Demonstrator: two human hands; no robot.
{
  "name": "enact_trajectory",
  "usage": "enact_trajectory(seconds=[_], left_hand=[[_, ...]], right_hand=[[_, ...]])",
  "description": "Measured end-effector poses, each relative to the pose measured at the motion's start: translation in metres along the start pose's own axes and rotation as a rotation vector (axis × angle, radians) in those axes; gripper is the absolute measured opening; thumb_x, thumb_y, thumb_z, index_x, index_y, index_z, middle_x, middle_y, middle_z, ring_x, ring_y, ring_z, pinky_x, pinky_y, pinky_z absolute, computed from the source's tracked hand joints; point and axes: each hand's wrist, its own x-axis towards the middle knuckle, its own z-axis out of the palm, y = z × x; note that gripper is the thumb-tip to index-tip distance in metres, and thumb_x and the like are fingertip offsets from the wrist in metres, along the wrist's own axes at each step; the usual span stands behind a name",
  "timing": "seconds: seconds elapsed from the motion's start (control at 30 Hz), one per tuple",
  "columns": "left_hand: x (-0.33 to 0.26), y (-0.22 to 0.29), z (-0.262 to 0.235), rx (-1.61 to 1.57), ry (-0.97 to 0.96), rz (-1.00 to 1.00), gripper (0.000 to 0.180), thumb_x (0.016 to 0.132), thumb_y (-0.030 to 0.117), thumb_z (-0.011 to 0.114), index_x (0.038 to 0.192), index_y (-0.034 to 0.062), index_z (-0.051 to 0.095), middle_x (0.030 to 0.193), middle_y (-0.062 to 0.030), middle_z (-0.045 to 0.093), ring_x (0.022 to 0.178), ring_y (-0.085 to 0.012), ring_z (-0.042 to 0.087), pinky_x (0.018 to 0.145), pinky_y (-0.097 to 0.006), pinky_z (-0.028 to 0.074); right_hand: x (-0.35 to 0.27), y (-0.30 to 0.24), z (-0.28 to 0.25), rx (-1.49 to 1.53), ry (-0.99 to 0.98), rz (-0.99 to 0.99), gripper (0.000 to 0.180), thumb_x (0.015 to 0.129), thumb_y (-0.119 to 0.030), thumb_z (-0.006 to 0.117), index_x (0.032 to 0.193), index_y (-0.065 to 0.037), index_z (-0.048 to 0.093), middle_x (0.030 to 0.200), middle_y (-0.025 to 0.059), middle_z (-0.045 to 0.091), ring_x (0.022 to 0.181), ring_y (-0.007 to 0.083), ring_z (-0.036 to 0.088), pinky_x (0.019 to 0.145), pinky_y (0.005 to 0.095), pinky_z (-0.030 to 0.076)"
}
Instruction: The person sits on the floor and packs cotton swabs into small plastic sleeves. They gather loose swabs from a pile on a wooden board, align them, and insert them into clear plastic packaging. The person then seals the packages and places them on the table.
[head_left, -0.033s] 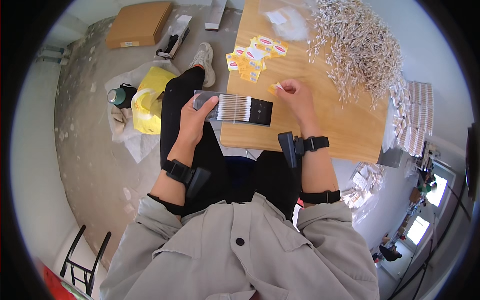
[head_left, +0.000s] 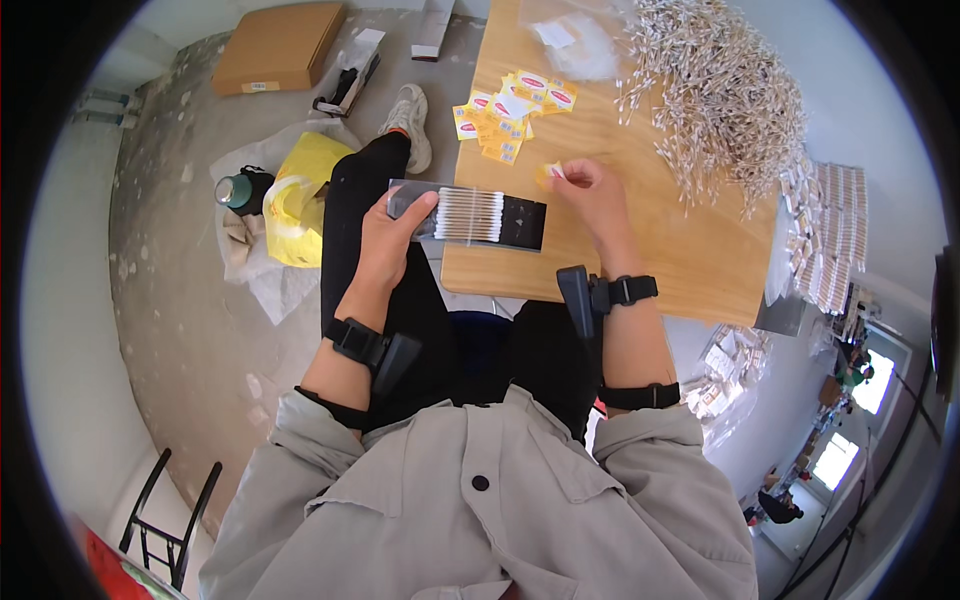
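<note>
1. Wooden counter [head_left: 640,250] fills the far right of the scene, its near edge just in front of the seated person's knees.
2. Left hand [head_left: 385,240] grasps a flat black tray [head_left: 470,215] by its left end, thumb on top; the tray carries a neat row of white cotton swabs [head_left: 468,215] and hangs over the counter's near left edge.
3. Right hand [head_left: 590,195] rests on the counter just right of the tray, with its fingertips pinched on a small yellow sticker [head_left: 548,174].
4. More yellow stickers [head_left: 505,115] lie scattered on the counter, far from the hands and a little to the left.
5. A big loose heap of cotton swabs [head_left: 720,100] covers the far right part of the counter, well apart from the tray.
6. Packed bundles of swabs [head_left: 825,235] sit stacked at the counter's right edge.
7. A clear plastic bag [head_left: 575,40] lies at the far edge of the counter.
8. On the concrete floor [head_left: 170,290] to the left are a yellow bag [head_left: 300,195], a green bottle [head_left: 235,190] and, farther off, a cardboard box [head_left: 280,45].
9. Both wrists wear black straps with small devices.
</note>
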Motion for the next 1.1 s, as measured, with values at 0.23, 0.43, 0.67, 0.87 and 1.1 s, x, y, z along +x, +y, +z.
enact_trajectory(seconds=[0.23,0.43,0.67,0.87,1.1], left_hand=[[-0.003,0.003,0.000,0.014,-0.014,0.013,0.020,0.087,0.010,0.075,0.101,-0.0003,0.067,0.091,-0.0023,0.069,0.081,-0.0077,0.063,0.076,-0.024,0.049],[-0.001,0.000,0.001,0.017,-0.003,0.009,0.020,0.086,0.010,0.076,0.101,-0.0007,0.067,0.092,-0.0033,0.070,0.081,-0.0086,0.064,0.076,-0.024,0.050],[-0.001,0.000,-0.002,0.016,0.001,0.000,0.019,0.086,0.009,0.076,0.100,-0.0005,0.068,0.092,-0.0034,0.071,0.080,-0.0087,0.064,0.076,-0.024,0.050],[-0.002,0.000,-0.002,0.015,-0.016,0.017,0.019,0.086,0.010,0.076,0.100,-0.0002,0.067,0.091,-0.0035,0.071,0.080,-0.0081,0.064,0.075,-0.024,0.050],[-0.002,-0.001,-0.002,0.028,-0.020,0.020,0.020,0.086,0.011,0.076,0.100,-0.0003,0.067,0.092,-0.0036,0.071,0.080,-0.0080,0.064,0.075,-0.024,0.050]], right_hand=[[-0.055,-0.051,0.021,0.444,-0.069,0.225,0.025,0.088,-0.019,0.073,0.106,-0.003,0.068,0.087,0.0022,0.068,0.071,0.0067,0.060,0.062,0.0215,0.045],[-0.067,-0.018,0.051,0.089,0.143,-0.011,0.030,0.093,-0.018,0.066,0.116,0.001,0.065,0.088,0.0071,0.070,0.070,0.0122,0.067,0.062,0.0231,0.051],[-0.081,-0.047,0.060,0.405,0.169,0.140,0.020,0.093,-0.013,0.064,0.104,0.003,0.063,0.092,0.0105,0.071,0.074,0.0157,0.071,0.063,0.0231,0.051],[-0.083,-0.050,0.058,0.677,0.214,0.249,0.017,0.092,-0.010,0.065,0.101,0.003,0.060,0.087,0.0113,0.070,0.073,0.0164,0.072,0.064,0.0233,0.052],[-0.089,-0.042,0.069,0.387,0.214,0.139,0.016,0.088,-0.010,0.069,0.094,0.002,0.063,0.081,0.0091,0.068,0.065,0.0133,0.069,0.057,0.0238,0.051]])
